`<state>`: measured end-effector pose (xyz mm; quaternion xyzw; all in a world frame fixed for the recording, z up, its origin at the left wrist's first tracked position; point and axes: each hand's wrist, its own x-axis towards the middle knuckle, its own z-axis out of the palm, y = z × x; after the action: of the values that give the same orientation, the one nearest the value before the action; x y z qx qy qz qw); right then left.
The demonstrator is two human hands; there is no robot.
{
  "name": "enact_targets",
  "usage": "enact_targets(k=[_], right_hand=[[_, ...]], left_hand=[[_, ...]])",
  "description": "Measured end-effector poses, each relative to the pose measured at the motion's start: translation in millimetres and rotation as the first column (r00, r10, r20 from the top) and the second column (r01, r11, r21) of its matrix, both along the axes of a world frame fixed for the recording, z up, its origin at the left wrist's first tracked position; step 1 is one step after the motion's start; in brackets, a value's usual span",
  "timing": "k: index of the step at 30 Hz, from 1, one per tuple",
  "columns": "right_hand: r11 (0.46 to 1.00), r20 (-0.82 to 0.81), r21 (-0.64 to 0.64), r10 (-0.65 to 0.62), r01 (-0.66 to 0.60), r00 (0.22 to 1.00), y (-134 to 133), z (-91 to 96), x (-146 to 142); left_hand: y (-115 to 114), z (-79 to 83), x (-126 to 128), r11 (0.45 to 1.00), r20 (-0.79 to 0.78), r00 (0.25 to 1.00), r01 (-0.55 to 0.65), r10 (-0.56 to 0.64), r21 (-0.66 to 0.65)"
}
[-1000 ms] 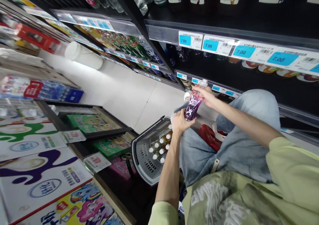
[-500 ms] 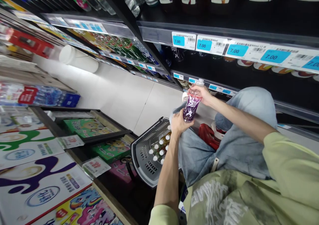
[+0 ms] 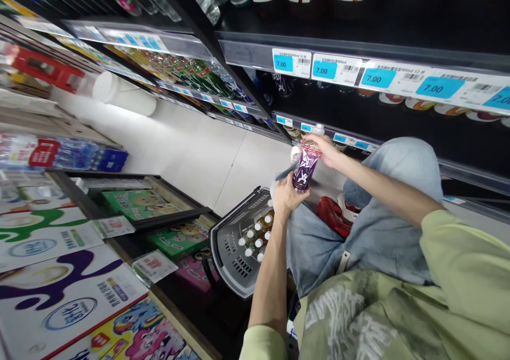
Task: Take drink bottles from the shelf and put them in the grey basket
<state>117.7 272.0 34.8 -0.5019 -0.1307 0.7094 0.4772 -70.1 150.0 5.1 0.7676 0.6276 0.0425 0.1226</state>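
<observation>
I crouch in a shop aisle and hold a purple-labelled drink bottle (image 3: 303, 169) in both hands above my knee. My left hand (image 3: 287, 196) cups its base from below, fingers closed round it. My right hand (image 3: 325, 148) grips its upper part, near the clear cap. A grey shopping basket (image 3: 231, 240) stands on the floor just below my left hand, with several white-capped bottles (image 3: 255, 234) inside it. The low shelf (image 3: 358, 143) with blue price tags lies right behind the bottle.
Dark drink shelves with 7.00 price tags (image 3: 398, 78) run along the right. On the left stand stacked cartons (image 3: 51, 285) and packs of bottled water (image 3: 64, 155). A white tiled floor (image 3: 199, 147) stretches down the aisle. A red shoe (image 3: 334, 216) shows beside my knee.
The bottle and both hands have shifted slightly upward and toward the low shelf. My view has tilted a little; the basket stays put.
</observation>
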Motion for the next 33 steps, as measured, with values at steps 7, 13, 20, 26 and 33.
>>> enact_targets(k=[7,13,20,26,33], right_hand=[[1.0,0.005,0.02,-0.017,0.017,1.0,0.2,-2.0,0.2],[1.0,0.011,0.017,-0.01,0.01,1.0,1.1,-4.1,0.3],[1.0,0.014,0.02,-0.004,0.004,1.0,1.6,-9.0,1.5],[1.0,0.021,0.007,-0.01,0.009,1.0,1.9,-8.3,1.5],[1.0,0.027,0.004,-0.003,0.002,1.0,1.4,-6.7,1.5]], left_hand=[[0.2,1.3,1.1,1.0,-0.002,1.0,0.0,0.0,0.002],[0.2,-1.0,1.0,1.0,0.012,1.0,0.005,-0.005,0.001],[1.2,0.7,1.9,1.0,0.0,1.0,-0.001,0.001,-0.018],[1.7,1.6,2.4,1.0,-0.006,1.0,-0.001,0.0,-0.03],[2.3,2.3,3.3,0.999,-0.001,1.0,-0.003,0.003,-0.043]])
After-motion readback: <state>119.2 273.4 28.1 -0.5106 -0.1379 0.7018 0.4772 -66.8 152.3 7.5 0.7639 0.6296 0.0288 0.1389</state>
